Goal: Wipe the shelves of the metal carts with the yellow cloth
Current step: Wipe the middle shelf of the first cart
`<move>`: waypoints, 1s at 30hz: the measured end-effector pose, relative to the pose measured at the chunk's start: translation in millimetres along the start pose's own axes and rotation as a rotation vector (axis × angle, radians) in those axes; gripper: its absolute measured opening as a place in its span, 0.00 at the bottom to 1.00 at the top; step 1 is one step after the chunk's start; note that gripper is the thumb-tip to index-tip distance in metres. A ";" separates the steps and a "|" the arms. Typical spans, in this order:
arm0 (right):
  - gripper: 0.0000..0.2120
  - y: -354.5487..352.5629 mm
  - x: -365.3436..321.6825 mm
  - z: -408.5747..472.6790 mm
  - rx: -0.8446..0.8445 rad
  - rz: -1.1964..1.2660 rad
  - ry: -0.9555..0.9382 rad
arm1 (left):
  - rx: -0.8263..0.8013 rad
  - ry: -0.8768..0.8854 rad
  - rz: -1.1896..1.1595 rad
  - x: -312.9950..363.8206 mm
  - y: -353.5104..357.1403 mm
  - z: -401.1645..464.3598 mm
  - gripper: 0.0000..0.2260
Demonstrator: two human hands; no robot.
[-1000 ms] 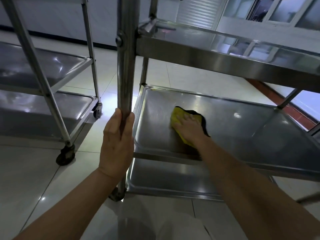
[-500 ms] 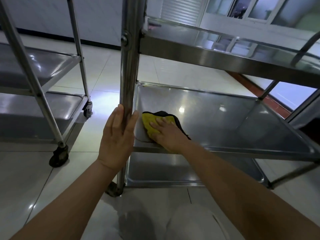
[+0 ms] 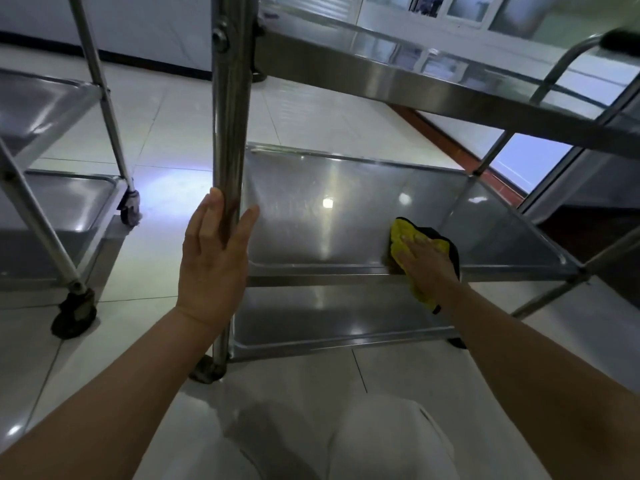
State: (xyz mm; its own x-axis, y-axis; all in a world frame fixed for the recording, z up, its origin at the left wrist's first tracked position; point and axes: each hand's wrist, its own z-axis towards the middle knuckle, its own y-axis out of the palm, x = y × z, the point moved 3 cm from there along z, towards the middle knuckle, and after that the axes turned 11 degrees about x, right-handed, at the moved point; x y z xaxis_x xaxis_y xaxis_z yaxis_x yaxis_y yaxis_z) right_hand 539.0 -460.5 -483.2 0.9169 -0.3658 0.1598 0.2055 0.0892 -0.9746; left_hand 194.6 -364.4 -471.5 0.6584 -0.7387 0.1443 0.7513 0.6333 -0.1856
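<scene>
Glossy pale tiled floor; white wall with dark baseboard, windows beyond

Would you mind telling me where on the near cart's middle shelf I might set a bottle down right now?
The middle shelf is bare from the upright post held by the left hand across to the yellow cloth, and again beyond the cloth toward the far-right corner. The front edge at right is taken: the right hand presses the cloth there. The bottom shelf also shows bare.
</scene>
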 end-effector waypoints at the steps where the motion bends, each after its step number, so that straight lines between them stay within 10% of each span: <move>1: 0.25 3.2 -9.9 -2.5 0.013 0.013 -0.019 | -0.005 -0.007 0.006 -0.8 0.5 -0.3 0.29; 7: 0.32 6.3 -117.2 -11.1 0.156 0.465 -0.069 | -0.029 -0.006 -0.015 -11.6 4.2 -4.9 0.33; 15: 0.33 -14.6 -221.2 -23.9 0.238 0.285 -0.411 | -0.012 0.045 0.020 -15.3 -0.7 -5.8 0.30; 23: 0.43 5.6 -174.1 -21.0 0.530 0.184 -0.590 | 0.025 0.094 0.244 -2.2 -8.2 -4.4 0.30; 30: 0.28 43.0 -40.6 -25.0 0.994 0.128 -0.547 | -0.030 0.205 0.140 85.1 18.8 -23.1 0.28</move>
State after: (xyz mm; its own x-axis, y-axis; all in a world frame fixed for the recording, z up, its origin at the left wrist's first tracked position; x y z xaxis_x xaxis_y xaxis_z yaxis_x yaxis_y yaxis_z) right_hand 502.1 -465.0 -535.6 0.9269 0.1297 0.3522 0.0561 0.8800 -0.4717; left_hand 263.8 -420.7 -485.2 0.7308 -0.6773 -0.0844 0.6495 0.7281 -0.2191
